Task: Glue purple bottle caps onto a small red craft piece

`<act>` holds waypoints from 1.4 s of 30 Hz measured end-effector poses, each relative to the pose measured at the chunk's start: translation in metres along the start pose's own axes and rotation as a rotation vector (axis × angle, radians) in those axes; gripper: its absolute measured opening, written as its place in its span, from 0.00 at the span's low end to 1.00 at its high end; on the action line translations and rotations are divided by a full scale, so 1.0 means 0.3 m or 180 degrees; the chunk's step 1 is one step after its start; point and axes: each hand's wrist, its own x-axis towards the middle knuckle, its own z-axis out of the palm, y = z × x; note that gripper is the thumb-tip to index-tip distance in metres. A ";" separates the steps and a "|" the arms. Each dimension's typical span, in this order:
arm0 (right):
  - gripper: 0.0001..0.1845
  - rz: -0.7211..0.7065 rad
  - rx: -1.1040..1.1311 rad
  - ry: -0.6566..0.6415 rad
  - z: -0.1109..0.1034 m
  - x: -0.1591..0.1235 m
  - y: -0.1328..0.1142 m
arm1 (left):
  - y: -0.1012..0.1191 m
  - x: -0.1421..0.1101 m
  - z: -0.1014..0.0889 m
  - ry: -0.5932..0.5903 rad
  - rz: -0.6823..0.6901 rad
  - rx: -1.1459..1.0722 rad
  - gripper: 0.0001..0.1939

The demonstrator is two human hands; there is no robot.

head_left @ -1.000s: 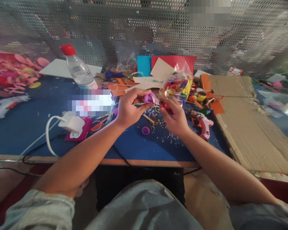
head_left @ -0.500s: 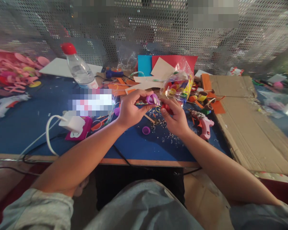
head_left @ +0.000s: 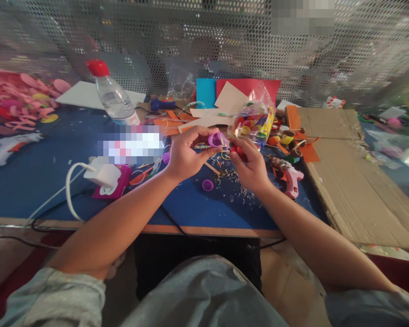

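Observation:
Above the middle of the table, my left hand [head_left: 187, 154] pinches a purple plastic cap [head_left: 215, 138] between thumb and fingers, its open side tilted toward me. My right hand [head_left: 250, 165] is closed round a small red object [head_left: 237, 150], mostly hidden by the fingers, so its kind is unclear. The right fingertips meet the cap's right edge, where a thin pale purple strip [head_left: 226, 143] shows. Below the hands, a second purple cap [head_left: 207, 185] lies on the blue tabletop [head_left: 191, 204] beside scattered pale shavings [head_left: 243, 193].
A pink glue gun [head_left: 292, 179] lies to the right, near a cardboard sheet [head_left: 357, 177]. Behind the hands sits a clear bag of colourful caps [head_left: 254, 122]. On the left are a plastic bottle [head_left: 114, 97], a white plug adapter [head_left: 102, 172] with cables and a white glue gun [head_left: 12, 147].
The purple cap has turned slightly in my left fingers, showing more of its opening. My right hand has shifted a little to the right; both grips continue.

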 end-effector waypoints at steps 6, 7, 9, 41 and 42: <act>0.19 -0.0030 0.0037 -0.0005 0.000 -0.002 -0.005 | 0.001 -0.002 -0.006 -0.0117 -0.0156 -0.0028 0.28; 0.19 -0.0025 0.0041 -0.0017 0.000 -0.003 -0.004 | 0.003 -0.002 -0.007 -0.0169 -0.0176 -0.0036 0.28; 0.19 -0.0026 0.0042 -0.0027 -0.001 -0.004 -0.002 | 0.007 0.000 -0.010 -0.0252 -0.0197 -0.0047 0.28; 0.19 -0.0118 -0.0042 -0.0033 -0.003 0.001 0.001 | 0.015 0.011 -0.035 -0.0402 -0.0241 0.0007 0.28; 0.19 -0.0134 -0.0060 -0.0029 -0.003 0.000 -0.001 | 0.014 0.011 -0.036 -0.0410 -0.0218 0.0031 0.28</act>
